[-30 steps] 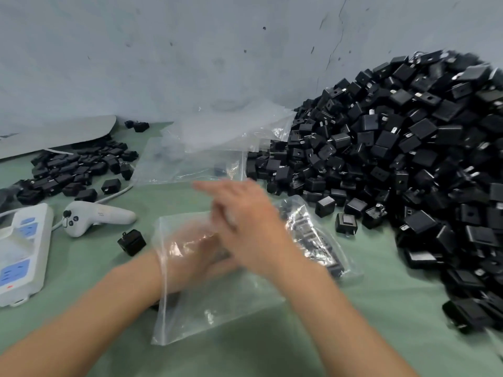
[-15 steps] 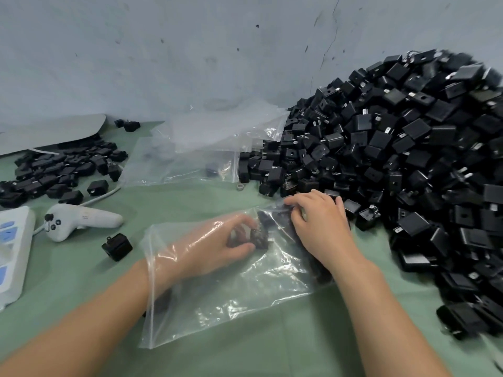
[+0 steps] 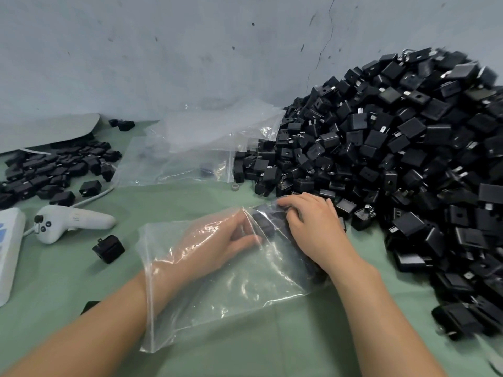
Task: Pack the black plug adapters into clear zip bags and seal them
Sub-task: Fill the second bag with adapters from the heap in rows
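A clear zip bag [image 3: 231,289] lies flat on the green table [image 3: 272,349] in front of me. My left hand [image 3: 215,240] is inside it up to the wrist, its fingers fairly straight and their tips against several black plug adapters [image 3: 262,227] at the bag's far end. My right hand [image 3: 313,227] lies on the bag from outside, fingers curled over the plastic and the adapters under it. A large heap of black plug adapters [image 3: 394,159] fills the right side, right beside my right hand.
Empty clear bags [image 3: 190,156] lie at the back centre. A smaller heap of adapters [image 3: 54,170] sits far left, with a white handheld controller [image 3: 68,221], a white device [image 3: 8,254] at the left edge and one loose adapter [image 3: 109,248]. A grey wall stands behind.
My right hand came down from above the bag and now grips its far end. My left hand pushed deeper inside, and the adapter it pinched now lies among those at the far end.
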Demonstrator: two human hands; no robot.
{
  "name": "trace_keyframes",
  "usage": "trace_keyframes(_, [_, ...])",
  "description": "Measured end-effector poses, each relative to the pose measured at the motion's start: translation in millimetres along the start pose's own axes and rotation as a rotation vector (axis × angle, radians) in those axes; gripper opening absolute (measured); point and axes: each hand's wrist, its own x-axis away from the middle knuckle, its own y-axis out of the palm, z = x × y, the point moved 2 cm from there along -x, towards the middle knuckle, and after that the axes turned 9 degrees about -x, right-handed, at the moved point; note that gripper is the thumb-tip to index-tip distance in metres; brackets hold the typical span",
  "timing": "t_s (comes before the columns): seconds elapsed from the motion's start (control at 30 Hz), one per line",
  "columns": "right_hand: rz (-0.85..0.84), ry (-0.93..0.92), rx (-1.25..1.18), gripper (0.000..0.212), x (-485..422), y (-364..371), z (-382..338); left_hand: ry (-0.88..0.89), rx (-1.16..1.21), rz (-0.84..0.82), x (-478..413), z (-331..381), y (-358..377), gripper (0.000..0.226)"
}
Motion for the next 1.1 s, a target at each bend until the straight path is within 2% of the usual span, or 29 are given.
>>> trace_keyframes(0.1, [-0.011, 0.005, -0.014, 0.034, 0, 0, 0, 0.091, -0.055, -0.016, 7, 12, -9, 0.01])
trace_keyframes(0.23, [-0.027, 0.014, -0.024, 0.034, 1, 0, 1, 0.205, -0.05, -0.099, 10, 19, -15, 0.018])
trace_keyframes(0.37, [-0.034, 0.025, -0.01, 0.035, 2, 1, -1, 0.179, -0.036, -0.156, 5, 16, -9, 0.04])
trace_keyframes(0.5, [-0.033, 0.035, 0.029, 0.036, 3, 0, -5, 0.114, -0.093, -0.087, 19, -1, -20, 0.032])
trace_keyframes(0.57, [-0.042, 0.04, 0.034, 0.036, 4, -2, -6, 0.104, -0.234, -0.046, 39, -19, -40, 0.022])
trace_keyframes(0.7, [-0.06, 0.041, 0.059, 0.035, 5, -4, -9, 0.075, -0.255, -0.09, 91, -50, -76, 0.03])
trace_keyframes(0.83, [-0.061, 0.046, 0.109, 0.035, 9, -5, -15, 0.045, -0.287, -0.007, 143, -62, -93, 0.036])
trace_keyframes(0.97, [-0.006, 0.038, 0.125, 0.035, 12, -6, -23, 0.033, -0.336, -0.018, 159, -58, -87, 0.059])
trace_keyframes(1.1, [0.038, 0.021, 0.11, 0.034, 14, -6, -30, 0.079, -0.36, -0.086, 153, -60, -73, 0.047])
